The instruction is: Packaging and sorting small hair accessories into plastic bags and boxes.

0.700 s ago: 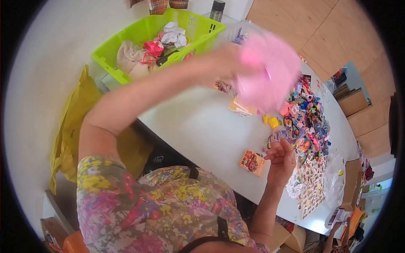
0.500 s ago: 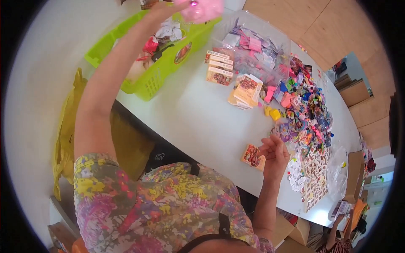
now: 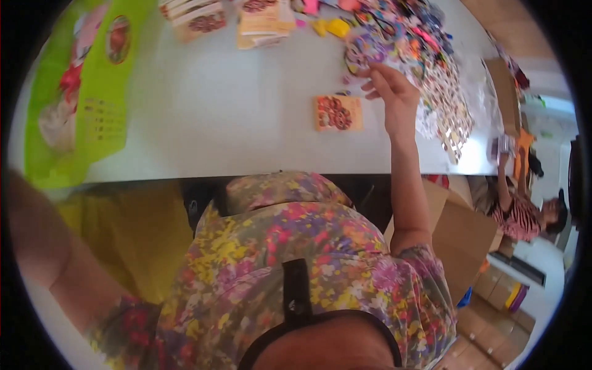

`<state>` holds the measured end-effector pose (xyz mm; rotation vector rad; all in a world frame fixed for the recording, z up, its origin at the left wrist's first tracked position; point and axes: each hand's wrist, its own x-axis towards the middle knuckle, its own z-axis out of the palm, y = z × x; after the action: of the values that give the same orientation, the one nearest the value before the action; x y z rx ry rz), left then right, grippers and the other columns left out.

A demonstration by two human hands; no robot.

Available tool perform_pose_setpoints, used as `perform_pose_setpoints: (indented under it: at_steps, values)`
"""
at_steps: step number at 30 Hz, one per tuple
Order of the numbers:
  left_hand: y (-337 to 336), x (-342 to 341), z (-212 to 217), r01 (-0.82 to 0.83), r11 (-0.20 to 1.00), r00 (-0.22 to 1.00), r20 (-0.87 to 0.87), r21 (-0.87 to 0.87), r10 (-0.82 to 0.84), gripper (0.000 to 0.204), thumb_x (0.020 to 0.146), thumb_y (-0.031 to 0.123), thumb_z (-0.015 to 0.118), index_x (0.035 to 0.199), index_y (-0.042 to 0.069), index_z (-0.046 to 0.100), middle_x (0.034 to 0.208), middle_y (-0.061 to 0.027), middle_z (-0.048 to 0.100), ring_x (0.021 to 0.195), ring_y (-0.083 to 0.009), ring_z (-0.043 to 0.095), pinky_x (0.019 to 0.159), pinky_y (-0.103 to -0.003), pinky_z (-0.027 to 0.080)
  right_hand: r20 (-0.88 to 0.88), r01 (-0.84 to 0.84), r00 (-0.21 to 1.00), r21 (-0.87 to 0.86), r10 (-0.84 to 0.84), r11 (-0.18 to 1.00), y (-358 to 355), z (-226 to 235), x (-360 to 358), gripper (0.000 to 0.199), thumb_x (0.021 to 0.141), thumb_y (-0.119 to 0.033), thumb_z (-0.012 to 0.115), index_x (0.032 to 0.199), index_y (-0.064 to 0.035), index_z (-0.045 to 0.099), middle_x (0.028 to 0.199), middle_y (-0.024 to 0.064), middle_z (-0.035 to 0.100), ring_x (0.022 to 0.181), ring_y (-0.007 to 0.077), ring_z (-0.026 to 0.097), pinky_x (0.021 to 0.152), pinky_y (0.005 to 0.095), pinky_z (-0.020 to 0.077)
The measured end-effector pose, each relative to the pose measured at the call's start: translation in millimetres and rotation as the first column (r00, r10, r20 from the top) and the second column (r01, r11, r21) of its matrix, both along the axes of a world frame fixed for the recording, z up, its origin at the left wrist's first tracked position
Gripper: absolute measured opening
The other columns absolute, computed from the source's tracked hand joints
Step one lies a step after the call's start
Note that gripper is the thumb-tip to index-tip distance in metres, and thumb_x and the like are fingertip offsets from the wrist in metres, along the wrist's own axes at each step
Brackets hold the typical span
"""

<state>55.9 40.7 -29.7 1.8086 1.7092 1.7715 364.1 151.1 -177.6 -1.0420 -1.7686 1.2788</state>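
Observation:
My right hand (image 3: pixel 394 92) reaches over the white table, just right of a small flat yellow-orange box (image 3: pixel 338 113) with a red printed picture. Its fingers are loosely bent and apart, and I see nothing between them. The fingertips are close to the near edge of a pile of colourful small trinkets (image 3: pixel 425 37). My left arm (image 3: pixel 46 246) is smeared by motion at the left rim, below the green basket (image 3: pixel 111 80); the hand itself lies outside the picture.
At the far side, a row of similar boxes (image 3: pixel 200 21) stands left of a stack of boxes (image 3: pixel 264 23). Yellow pieces (image 3: pixel 336 27) lie beside the pile. A clear plastic bag (image 3: pixel 484 105) and cardboard carton (image 3: pixel 501 92) are at right. A co-worker (image 3: pixel 524 216) sits beyond.
My view has tilted toward my body. The left hand, earlier over the green basket with something pink, has left the picture. My right hand is now farther from the table's near edge.

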Motion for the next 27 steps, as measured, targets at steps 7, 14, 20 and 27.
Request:
perform_pose_setpoints:
  at_steps: [7,14,20,27]
  values:
    - [16.4,14.0,-18.0,0.185,0.980,0.979,-0.074,-0.065,-0.190,0.040,0.072,0.014,0.072,0.108,-0.001,0.061,0.098,-0.0108,0.066,0.091,-0.0187,0.061,0.084,-0.032,0.048,0.651,-0.533,0.723,0.308,0.234,0.788,-21.4,5.0,12.3,0.075,0.064,-0.022,0.084,0.131,-0.0046,0.053,0.134,0.0151,0.050,0.122,0.0343,0.045,0.104,0.0434,0.0379]
    - [12.5,2.2,-17.5,0.131,0.988,0.940,-0.307,-0.082,-0.150,0.060,0.068,0.024,0.076,0.117,-0.001,0.054,0.106,-0.0136,0.062,0.098,-0.0233,0.058,0.088,-0.036,0.046,0.689,-0.487,0.721,0.431,0.071,0.759,-45.4,-26.4,31.5,0.067,0.065,-0.023,0.084,0.120,0.0036,0.056,0.121,0.0207,0.054,0.112,0.0376,0.051,0.097,0.0428,0.0439]
    - [3.7,36.7,-52.5,0.165,0.960,0.907,-0.346,-0.228,-0.239,0.076,0.065,0.032,0.080,0.125,-0.001,0.047,0.112,-0.0161,0.059,0.104,-0.0273,0.056,0.091,-0.039,0.044,0.676,-0.473,0.728,0.368,0.119,0.801,-54.7,-11.5,49.0,0.064,0.065,-0.024,0.083,0.118,0.0002,0.055,0.124,0.0214,0.050,0.113,0.0391,0.051,0.096,0.0425,0.0451]
    - [-4.9,112.7,-110.5,0.302,0.857,0.834,-0.320,-0.418,-0.450,0.096,0.061,0.042,0.084,0.135,-0.002,0.040,0.120,-0.0190,0.055,0.112,-0.0319,0.053,0.095,-0.043,0.041,0.654,-0.507,0.741,0.400,0.150,0.764,-60.3,23.9,51.2,0.062,0.066,-0.010,0.081,0.122,-0.0035,0.055,0.122,0.0147,0.051,0.111,0.0368,0.053,0.091,0.0408,0.0483]
